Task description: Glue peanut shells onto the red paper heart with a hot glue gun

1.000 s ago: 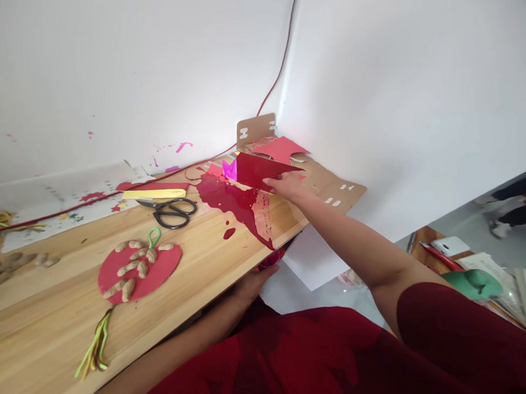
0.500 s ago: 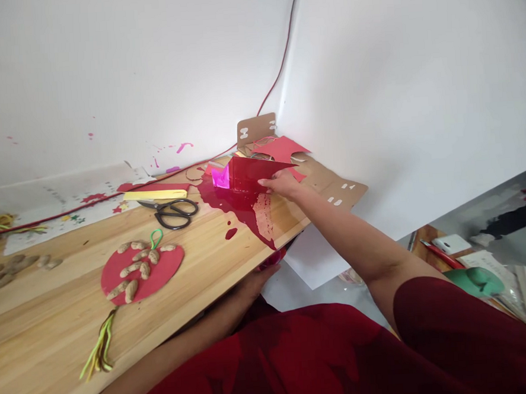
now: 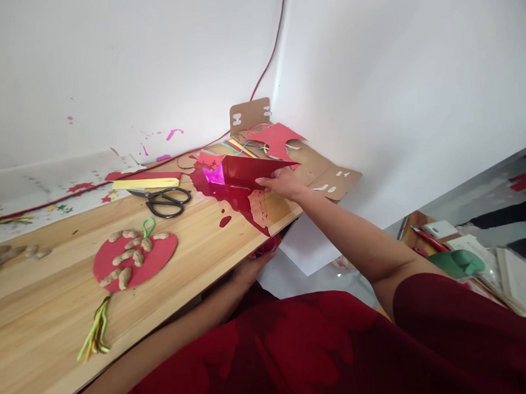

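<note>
My right hand (image 3: 282, 183) grips a dark red, shiny folded card (image 3: 255, 171), its fingers partly hidden behind it. The card stands tilted on its lower edge in a puddle of red liquid (image 3: 239, 203) that reaches the table's front edge. A bright pink patch shows at its left end. Just below that edge, my left hand (image 3: 252, 270) is closed around a small reddish container (image 3: 270, 244), mostly hidden by the tabletop. Black-handled scissors (image 3: 169, 201) lie left of the puddle. Nearer me is a red paper disc (image 3: 160, 257) bearing peanuts, with a green loop and a yarn tassel (image 3: 95, 332).
Behind the card, red paper scraps (image 3: 277, 138) lie on an opened cardboard piece (image 3: 333, 181) in the corner. A red cable (image 3: 197, 147) runs along the wall. Loose peanuts (image 3: 3, 257) sit at the far left. A green object (image 3: 456, 262) lies among clutter low on the right.
The view has shifted slightly, so the table sits a little higher and further left in the picture. My hands keep nearly the same places, with the card still in the puddle.
</note>
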`<state>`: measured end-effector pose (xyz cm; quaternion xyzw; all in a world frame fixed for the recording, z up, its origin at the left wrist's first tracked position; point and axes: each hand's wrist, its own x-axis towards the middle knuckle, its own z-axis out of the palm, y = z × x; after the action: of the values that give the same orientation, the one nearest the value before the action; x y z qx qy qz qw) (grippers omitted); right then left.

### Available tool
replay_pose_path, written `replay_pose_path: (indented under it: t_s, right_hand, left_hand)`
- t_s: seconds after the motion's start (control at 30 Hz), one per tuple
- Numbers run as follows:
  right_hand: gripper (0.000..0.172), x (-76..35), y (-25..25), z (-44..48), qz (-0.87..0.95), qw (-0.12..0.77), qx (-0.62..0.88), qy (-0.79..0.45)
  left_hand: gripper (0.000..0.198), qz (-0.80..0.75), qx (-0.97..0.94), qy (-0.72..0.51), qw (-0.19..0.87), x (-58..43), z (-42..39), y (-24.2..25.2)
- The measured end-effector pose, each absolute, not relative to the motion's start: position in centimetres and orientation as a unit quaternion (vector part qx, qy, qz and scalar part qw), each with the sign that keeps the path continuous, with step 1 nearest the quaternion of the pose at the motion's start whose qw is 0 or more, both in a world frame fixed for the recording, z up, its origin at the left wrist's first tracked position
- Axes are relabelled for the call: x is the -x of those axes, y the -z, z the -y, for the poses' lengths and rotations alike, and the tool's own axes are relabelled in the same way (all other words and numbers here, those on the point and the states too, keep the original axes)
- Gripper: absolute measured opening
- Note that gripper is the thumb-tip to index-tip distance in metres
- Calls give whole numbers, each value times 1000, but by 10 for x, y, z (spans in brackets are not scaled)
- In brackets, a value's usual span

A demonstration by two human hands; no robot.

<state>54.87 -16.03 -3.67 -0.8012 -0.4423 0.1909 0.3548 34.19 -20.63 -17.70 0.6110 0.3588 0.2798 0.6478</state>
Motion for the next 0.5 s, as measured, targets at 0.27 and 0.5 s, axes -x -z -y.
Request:
replay_pose_path:
  t_s: [0.27,0.5]
  right_hand:
    - [39,-546,34,172,446,330,809,-193]
    - [32,-546,38,186,435,368,790,-225]
  left_hand:
    - [50,-365,-600,-280,655,-342,208,174]
    - [46,-377,-582,-261,671,-344,209,177]
